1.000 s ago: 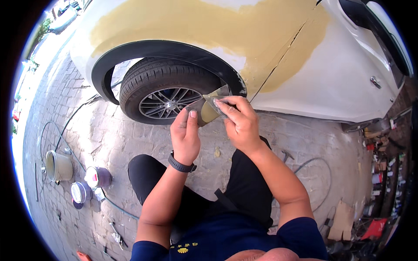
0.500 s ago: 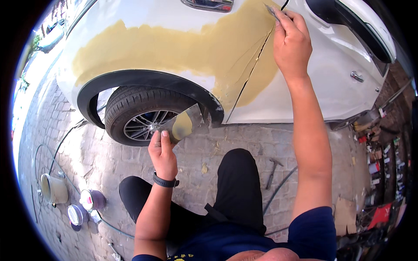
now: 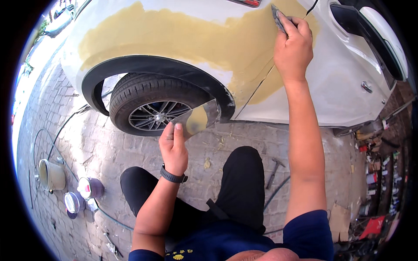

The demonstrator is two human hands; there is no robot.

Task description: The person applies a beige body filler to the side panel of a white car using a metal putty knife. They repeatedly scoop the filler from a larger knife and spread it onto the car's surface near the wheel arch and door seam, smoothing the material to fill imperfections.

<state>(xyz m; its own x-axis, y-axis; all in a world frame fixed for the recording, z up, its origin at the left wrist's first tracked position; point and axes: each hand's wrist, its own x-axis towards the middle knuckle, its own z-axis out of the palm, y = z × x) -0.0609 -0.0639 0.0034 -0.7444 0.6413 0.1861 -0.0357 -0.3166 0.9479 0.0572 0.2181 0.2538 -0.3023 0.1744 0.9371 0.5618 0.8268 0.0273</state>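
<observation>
A white car's fender [image 3: 196,63] carries a wide smear of yellow-tan body filler [image 3: 174,37], which runs across the seam onto the front door [image 3: 331,87]. Pinched in my right hand [image 3: 294,48] is a dark, thin putty spreader [image 3: 277,18], its edge at the filler near the top of the seam. My left hand [image 3: 174,145] grips a flat grey mixing plate [image 3: 213,112] beside the front wheel [image 3: 159,108]. A lump of the same yellow filler [image 3: 198,119] lies on that plate.
Two pails [image 3: 90,188] and a bucket [image 3: 52,175] stand on the paving at the left. A hammer [image 3: 274,173] and a dark hose [image 3: 278,191] lie right of my knee. Shelves of supplies [image 3: 383,174] line the far right; the side mirror [image 3: 370,37] juts out upper right.
My right hand has moved slightly down the panel with the spreader, whose blade now shows more. The ridges in the filler left of the seam look smoother. The left hand still holds the plate.
</observation>
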